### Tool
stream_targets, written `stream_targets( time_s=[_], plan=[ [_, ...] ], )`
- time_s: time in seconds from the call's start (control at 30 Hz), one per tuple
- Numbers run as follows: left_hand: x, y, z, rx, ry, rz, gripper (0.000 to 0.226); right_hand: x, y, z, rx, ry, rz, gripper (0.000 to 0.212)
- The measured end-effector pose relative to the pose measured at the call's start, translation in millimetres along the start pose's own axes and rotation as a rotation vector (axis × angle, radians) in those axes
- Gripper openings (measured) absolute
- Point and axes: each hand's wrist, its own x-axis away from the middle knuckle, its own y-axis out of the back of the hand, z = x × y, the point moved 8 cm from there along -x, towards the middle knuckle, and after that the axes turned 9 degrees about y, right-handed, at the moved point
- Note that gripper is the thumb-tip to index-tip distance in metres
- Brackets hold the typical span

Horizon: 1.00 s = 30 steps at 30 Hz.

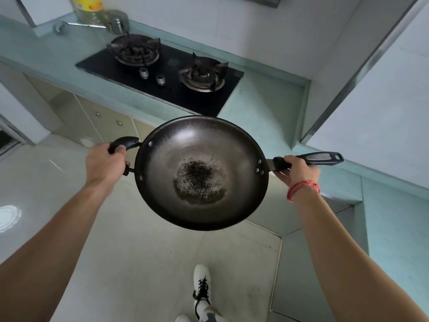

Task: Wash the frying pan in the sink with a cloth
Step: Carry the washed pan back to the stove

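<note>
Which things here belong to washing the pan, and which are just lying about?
Part of the job:
dark round metal frying pan
left hand
right hand

Lying about:
black glass two-burner gas hob
clear oil bottle with yellow label

The scene is viewed steeply downward from head height, close over the floor (162,263), the bench (267,105) ahead.

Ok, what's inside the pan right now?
The round dark metal frying pan holds a patch of burnt black specks at its bottom centre; the rest looks bare. Whatever lies beneath that residue is hidden.
</note>
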Motion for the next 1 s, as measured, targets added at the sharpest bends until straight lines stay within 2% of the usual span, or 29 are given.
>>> stream_targets(
  time_s=[0.57,1.0],
  plan=[
    [-167.0,-71.1,-82.3,-0.027,0.013,0.012,0.017,-131.9,-161.3,18.9,0.029,-0.041,0.011,0.007],
    [-283.7,-76.6,-107.0,-0.09,0.003,0.067,0.019,-152.2,-258.6,12.6,0.04,-0.033,-0.034,0.007]
  ],
)
